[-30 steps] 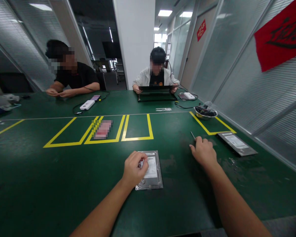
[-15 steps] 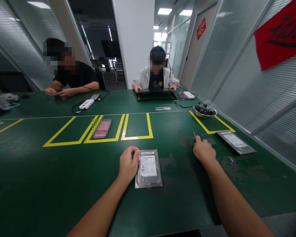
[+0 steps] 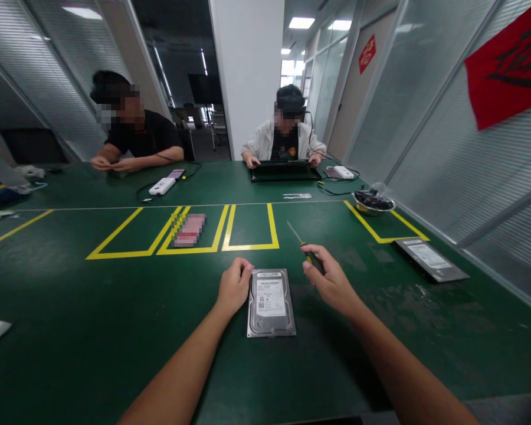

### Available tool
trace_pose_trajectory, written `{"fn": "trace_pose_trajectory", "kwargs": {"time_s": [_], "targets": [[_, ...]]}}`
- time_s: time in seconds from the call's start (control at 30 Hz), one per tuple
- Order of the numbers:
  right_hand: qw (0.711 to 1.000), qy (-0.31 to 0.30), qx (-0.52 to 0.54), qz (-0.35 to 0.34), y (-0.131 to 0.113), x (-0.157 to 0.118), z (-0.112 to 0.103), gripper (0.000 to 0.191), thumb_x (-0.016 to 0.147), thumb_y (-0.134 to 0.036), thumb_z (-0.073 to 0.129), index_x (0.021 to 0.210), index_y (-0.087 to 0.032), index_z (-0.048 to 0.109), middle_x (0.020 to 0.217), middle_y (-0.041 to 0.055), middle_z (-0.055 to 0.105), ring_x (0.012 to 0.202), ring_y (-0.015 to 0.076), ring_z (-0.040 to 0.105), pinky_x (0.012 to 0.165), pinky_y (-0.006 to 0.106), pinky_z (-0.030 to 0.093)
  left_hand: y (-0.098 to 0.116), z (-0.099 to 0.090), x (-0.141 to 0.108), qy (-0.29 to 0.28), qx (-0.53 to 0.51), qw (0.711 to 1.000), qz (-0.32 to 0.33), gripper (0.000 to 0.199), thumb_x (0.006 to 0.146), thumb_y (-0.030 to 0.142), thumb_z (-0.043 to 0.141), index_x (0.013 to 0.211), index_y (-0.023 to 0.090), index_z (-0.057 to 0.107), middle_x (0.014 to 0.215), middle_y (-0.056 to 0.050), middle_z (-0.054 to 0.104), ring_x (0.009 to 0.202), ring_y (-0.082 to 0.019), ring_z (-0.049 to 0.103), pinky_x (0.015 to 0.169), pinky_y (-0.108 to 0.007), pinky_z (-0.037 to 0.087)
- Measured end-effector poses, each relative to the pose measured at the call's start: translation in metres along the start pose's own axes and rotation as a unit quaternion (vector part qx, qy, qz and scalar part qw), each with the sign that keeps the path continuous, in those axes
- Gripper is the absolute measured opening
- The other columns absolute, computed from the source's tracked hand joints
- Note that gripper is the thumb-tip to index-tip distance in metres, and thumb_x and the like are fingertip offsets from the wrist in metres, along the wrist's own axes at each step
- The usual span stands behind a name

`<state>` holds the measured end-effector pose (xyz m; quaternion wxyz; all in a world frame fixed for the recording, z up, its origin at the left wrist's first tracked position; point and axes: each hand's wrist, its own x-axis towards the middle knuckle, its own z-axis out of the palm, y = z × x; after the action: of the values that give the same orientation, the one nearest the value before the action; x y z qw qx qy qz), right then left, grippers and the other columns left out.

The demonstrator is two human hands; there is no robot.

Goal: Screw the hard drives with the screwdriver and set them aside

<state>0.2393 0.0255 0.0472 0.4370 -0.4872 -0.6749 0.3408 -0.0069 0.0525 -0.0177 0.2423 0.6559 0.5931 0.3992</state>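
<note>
A hard drive (image 3: pixel 272 301) lies label up on the green table in front of me. My left hand (image 3: pixel 234 287) is closed at its upper left corner, thumb and fingers against the edge. To the right of the drive, my right hand (image 3: pixel 330 276) grips a screwdriver (image 3: pixel 313 258) by its dark handle with yellow marks. The thin shaft points up and to the left, its tip away from the drive. A second hard drive (image 3: pixel 429 260) rests farther right, with several tiny metal bits (image 3: pixel 421 290) below it, too small to name.
Yellow tape outlines (image 3: pixel 250 247) mark the table (image 3: pixel 115 319). A pinkish, blurred-out object (image 3: pixel 190 230) lies in one. At the back right stands a bowl (image 3: pixel 374 203) of dark pieces. Across the table sit two people; one holds a dark flat panel (image 3: pixel 285 171). Cables and white devices (image 3: pixel 162 186) lie nearby.
My right hand has moved left with the screwdriver, from beside the second hard drive to near the first. My left hand stays at the drive's corner. The view has shifted slightly.
</note>
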Motion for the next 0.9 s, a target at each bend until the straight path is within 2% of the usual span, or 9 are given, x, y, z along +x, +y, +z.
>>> {"fn": "trace_pose_trajectory", "kwargs": {"time_s": [0.13, 0.2, 0.27, 0.37, 0.47, 0.57, 0.63, 0.77, 0.9], "targets": [[0.996, -0.046, -0.045, -0.057, -0.025, -0.004, 0.024, 0.028, 0.090, -0.036, 0.052, 0.114, -0.023, 0.060, 0.094, 0.0034, 0.065, 0.080, 0.0155, 0.059, 0.075, 0.029, 0.046, 0.000, -0.001, 0.001, -0.002, 0.001, 1.000, 0.000, 0.018, 0.091, 0.032, 0.046, 0.083, 0.020, 0.055, 0.080, -0.001, 0.066, 0.075, -0.018, 0.062, 0.067, -0.027, 0.042], [0.995, -0.073, -0.015, -0.067, -0.028, -0.003, 0.035, 0.037, 0.085, -0.035, 0.060, 0.120, -0.024, 0.054, 0.099, 0.0030, 0.066, 0.081, 0.0154, 0.061, 0.076, 0.028, 0.047, 0.000, -0.002, 0.002, -0.003, -0.001, 1.000, -0.002, 0.018, 0.091, 0.032, 0.046, 0.082, 0.020, 0.056, 0.078, -0.001, 0.065, 0.073, -0.018, 0.061, 0.065, -0.027, 0.041], [0.993, -0.094, 0.004, -0.065, -0.025, -0.001, 0.045, 0.052, 0.080, -0.031, 0.066, 0.128, -0.024, 0.044, 0.099, 0.0025, 0.067, 0.078, 0.0149, 0.063, 0.072, 0.026, 0.048, 0.000, -0.003, 0.002, -0.004, -0.010, 1.000, -0.003, 0.018, 0.090, 0.033, 0.047, 0.082, 0.020, 0.056, 0.078, 0.000, 0.065, 0.072, -0.017, 0.060, 0.064, -0.026, 0.041], [0.987, -0.084, -0.105, -0.083, -0.013, -0.001, 0.055, 0.035, 0.083, -0.019, 0.055, 0.117, -0.022, 0.049, 0.092, 0.0041, 0.068, 0.078, 0.0166, 0.063, 0.071, 0.027, 0.047, -0.001, -0.003, 0.004, -0.002, -0.024, 1.000, -0.010, 0.018, 0.089, 0.034, 0.048, 0.082, 0.020, 0.056, 0.078, 0.000, 0.066, 0.073, -0.018, 0.061, 0.065, -0.026, 0.042], [0.951, -0.104, -0.255, -0.142, 0.000, -0.005, 0.058, 0.027, 0.080, -0.011, 0.049, 0.105, -0.021, 0.057, 0.090, 0.0078, 0.068, 0.082, 0.0205, 0.062, 0.077, 0.033, 0.046, -0.003, -0.004, 0.005, -0.004, -0.036, 0.999, -0.020, 0.018, 0.088, 0.035, 0.050, 0.081, 0.020, 0.057, 0.079, -0.001, 0.067, 0.074, -0.018, 0.062, 0.066, -0.026, 0.043], [0.937, -0.123, -0.271, -0.184, 0.007, -0.012, 0.056, 0.025, 0.081, -0.014, 0.050, 0.104, -0.019, 0.057, 0.098, 0.0108, 0.067, 0.094, 0.0236, 0.061, 0.086, 0.038, 0.046, -0.007, -0.007, 0.010, -0.011, -0.049, 0.998, -0.026, 0.018, 0.087, 0.035, 0.051, 0.079, 0.019, 0.057, 0.080, -0.001, 0.068, 0.076, -0.018, 0.063, 0.067, -0.027, 0.045], [0.944, -0.117, -0.253, -0.179, 0.009, -0.016, 0.056, 0.024, 0.083, -0.023, 0.056, 0.107, -0.018, 0.055, 0.111, 0.0126, 0.064, 0.114, 0.0280, 0.055, 0.099, 0.045, 0.041, -0.011, -0.008, 0.015, -0.020, -0.056, 0.998, -0.026, 0.018, 0.087, 0.034, 0.051, 0.080, 0.019, 0.058, 0.081, -0.002, 0.070, 0.076, -0.018, 0.064, 0.069, -0.027, 0.046], [0.953, -0.136, -0.242, -0.119, 0.012, -0.023, 0.060, 0.053, 0.079, -0.043, 0.065, 0.122, -0.018, 0.048, 0.136, 0.0145, 0.052, 0.141, 0.0372, 0.029, 0.114, 0.061, 0.020, -0.020, -0.009, 0.027, -0.041, -0.050, 0.997, -0.036, 0.016, 0.085, 0.031, 0.053, 0.079, 0.018, 0.059, 0.078, -0.002, 0.071, 0.070, -0.016, 0.064, 0.066, -0.026, 0.046], [0.962, -0.166, -0.197, -0.085, 0.014, -0.025, 0.064, 0.062, 0.081, -0.039, 0.063, 0.134, -0.016, 0.039, 0.133, 0.0155, 0.053, 0.146, 0.0349, 0.018, 0.115, 0.057, 0.026, -0.025, -0.008, 0.029, -0.034, -0.076, 0.995, -0.053, 0.015, 0.084, 0.031, 0.053, 0.080, 0.017, 0.059, 0.075, -0.003, 0.070, 0.067, -0.015, 0.063, 0.063, -0.026, 0.045]]}}
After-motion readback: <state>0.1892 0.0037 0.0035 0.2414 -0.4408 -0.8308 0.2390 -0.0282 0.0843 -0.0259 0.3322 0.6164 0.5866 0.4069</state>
